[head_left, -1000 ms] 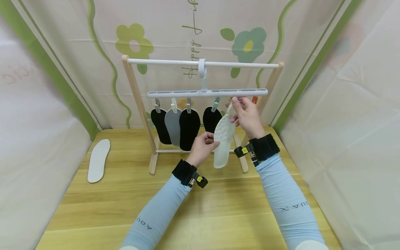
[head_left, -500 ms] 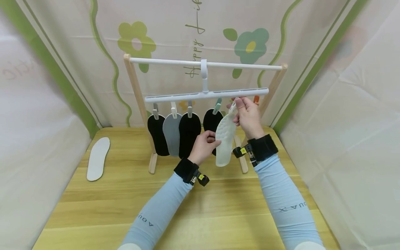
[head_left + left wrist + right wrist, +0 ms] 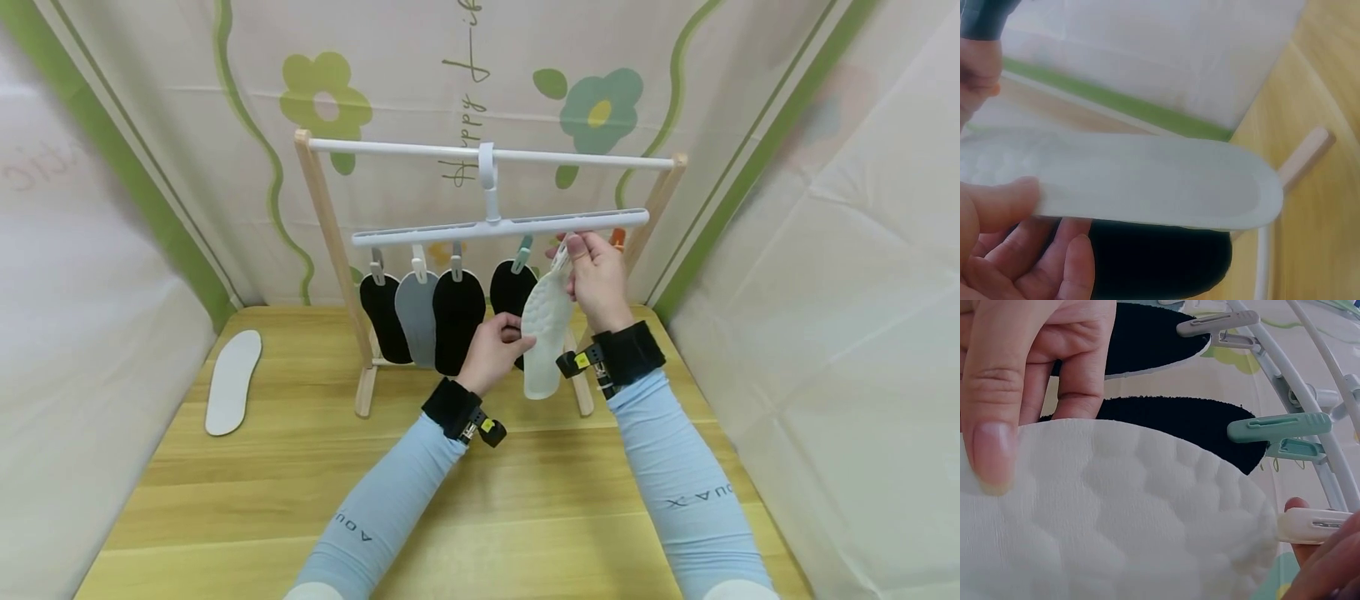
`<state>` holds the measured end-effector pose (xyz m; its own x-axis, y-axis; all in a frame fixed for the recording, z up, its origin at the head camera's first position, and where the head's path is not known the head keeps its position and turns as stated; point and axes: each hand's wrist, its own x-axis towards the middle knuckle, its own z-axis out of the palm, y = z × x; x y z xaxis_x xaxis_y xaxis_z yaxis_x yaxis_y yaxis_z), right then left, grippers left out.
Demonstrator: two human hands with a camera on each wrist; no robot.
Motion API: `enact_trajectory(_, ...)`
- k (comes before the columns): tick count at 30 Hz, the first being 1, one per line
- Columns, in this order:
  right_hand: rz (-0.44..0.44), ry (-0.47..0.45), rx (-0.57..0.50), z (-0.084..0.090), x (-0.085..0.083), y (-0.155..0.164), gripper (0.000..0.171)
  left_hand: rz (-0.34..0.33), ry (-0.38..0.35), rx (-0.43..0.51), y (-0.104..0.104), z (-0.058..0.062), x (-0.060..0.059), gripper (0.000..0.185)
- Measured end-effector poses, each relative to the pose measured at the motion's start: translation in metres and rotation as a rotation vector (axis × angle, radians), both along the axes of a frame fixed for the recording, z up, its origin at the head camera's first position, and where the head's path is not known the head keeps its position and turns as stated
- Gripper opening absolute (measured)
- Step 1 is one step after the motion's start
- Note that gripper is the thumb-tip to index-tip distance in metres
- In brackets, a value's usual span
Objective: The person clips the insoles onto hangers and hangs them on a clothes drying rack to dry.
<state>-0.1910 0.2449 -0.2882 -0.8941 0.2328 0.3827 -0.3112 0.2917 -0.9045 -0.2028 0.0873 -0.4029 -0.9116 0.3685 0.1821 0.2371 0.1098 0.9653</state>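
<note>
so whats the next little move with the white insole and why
Probably slide the white insole tip into the white clip and let it close. The right hand pinches that clip under the hanger bar, the left hand steadies the insole, and its edge sits just beside the clip.

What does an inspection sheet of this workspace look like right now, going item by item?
Surface: wooden table, bare grain in front.
Job's things: white insole held up at the clip hanger; white clip at its top edge.
Clutter: four hanging insoles, three black, one grey; spare white insole flat at the left.
Grippers: left hand pinches the insole's side; right hand pinches the clip at its top.
Cables: nothing seen.
Surroundings: wooden rack; flowered backdrop; white side sheets.
</note>
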Motion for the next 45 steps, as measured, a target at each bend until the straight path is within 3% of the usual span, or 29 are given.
enact_trajectory(25, 0.050, -0.010, -0.029, 0.002, 0.002, -0.001, 0.043, 0.047, 0.032, 0.031, 0.010, 0.013, 0.002, 0.021)
enact_trajectory(45, 0.080, -0.069, -0.033, -0.003, 0.000, -0.004, 0.047, 0.013, -0.032, -0.034, 0.008, -0.001, -0.011, 0.043)
